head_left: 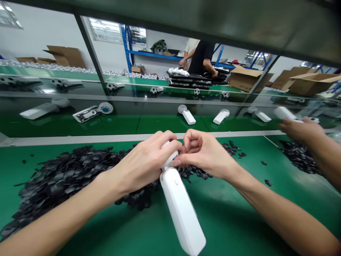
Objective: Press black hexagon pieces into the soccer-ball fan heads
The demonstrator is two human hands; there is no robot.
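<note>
While the left hand [149,161] grips the head of a white handheld device [181,206], the right hand [204,153] pinches at its top, black parts pile [66,177] just behind on the left.

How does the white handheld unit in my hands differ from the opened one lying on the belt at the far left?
The white unit in hand is closed, its smooth casing whole; the opened unit on the belt shows its insides and a blue-ringed round head. The held one is gripped at its head by the left hand and right hand, handle pointing toward the camera; the other lies flat, untouched. Both share a long handle with a round head.
</note>
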